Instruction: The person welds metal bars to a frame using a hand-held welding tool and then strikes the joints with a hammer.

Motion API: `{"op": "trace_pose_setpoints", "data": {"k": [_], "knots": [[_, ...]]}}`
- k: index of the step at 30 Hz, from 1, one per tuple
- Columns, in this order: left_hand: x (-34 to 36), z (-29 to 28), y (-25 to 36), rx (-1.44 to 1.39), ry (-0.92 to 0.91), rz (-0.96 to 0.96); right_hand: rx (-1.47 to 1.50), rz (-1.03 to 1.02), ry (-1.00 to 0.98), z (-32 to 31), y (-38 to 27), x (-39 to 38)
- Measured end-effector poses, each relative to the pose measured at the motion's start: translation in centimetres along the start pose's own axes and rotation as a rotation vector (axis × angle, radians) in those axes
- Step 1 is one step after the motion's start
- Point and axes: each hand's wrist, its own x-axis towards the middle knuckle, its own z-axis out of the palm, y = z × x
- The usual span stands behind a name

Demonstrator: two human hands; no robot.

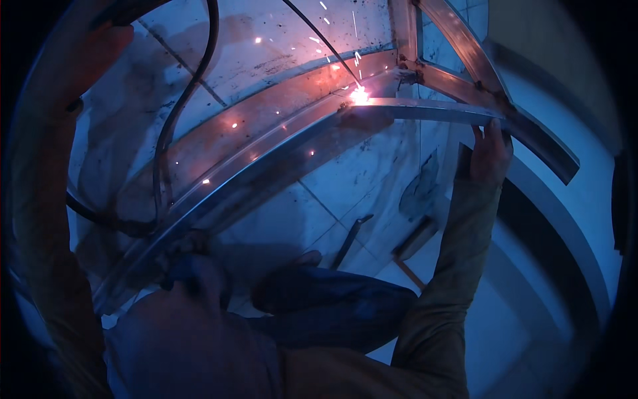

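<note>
A thin welding rod [322, 40] reaches down from the top to a bright arc, throwing sparks, on a long metal rail [272, 143]. My left hand [109, 50], at the upper left, is closed around a dark handle [123, 14], partly out of frame; a black cable [199, 73] hangs beside it. My right hand [490, 149] grips a flat metal strip [432, 108] at its right end; the strip runs left to the glowing joint. The rail slants down from the arc to the lower left.
An upright metal frame [465, 40] with a diagonal member stands at the upper right, against stained tiles [319, 206]. A short dark bar [349, 239] and another loose piece [415, 236] lie beyond my bent leg [332, 292]. A dark curved band [545, 246] is at the right.
</note>
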Motion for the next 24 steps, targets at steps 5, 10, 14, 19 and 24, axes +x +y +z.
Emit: {"op": "trace_pose_setpoints", "data": {"k": [5,10,14,19,24], "knots": [[0.7,0.0,2.2,0.072,-0.094,-0.049,0.030,-0.009,-0.004,0.2,-0.1,-0.2],[0.5,-0.1,1.7,0.340,-0.135,-0.127,0.017,-0.009,0.004,0.1,0.0,-0.1],[0.1,0.2,1.5,0.346,-0.065,-0.078,-0.021,0.010,0.013,0.2,-0.2,-0.1],[1.4,0.2,3.7,0.583,-0.045,-0.083,-0.031,-0.005,0.014,0.8,-0.1,-0.2],[2.4,1.4,8.3,0.688,-0.114,-0.367,0.000,-0.013,-0.003,-0.3,0.4,0.3]]}}
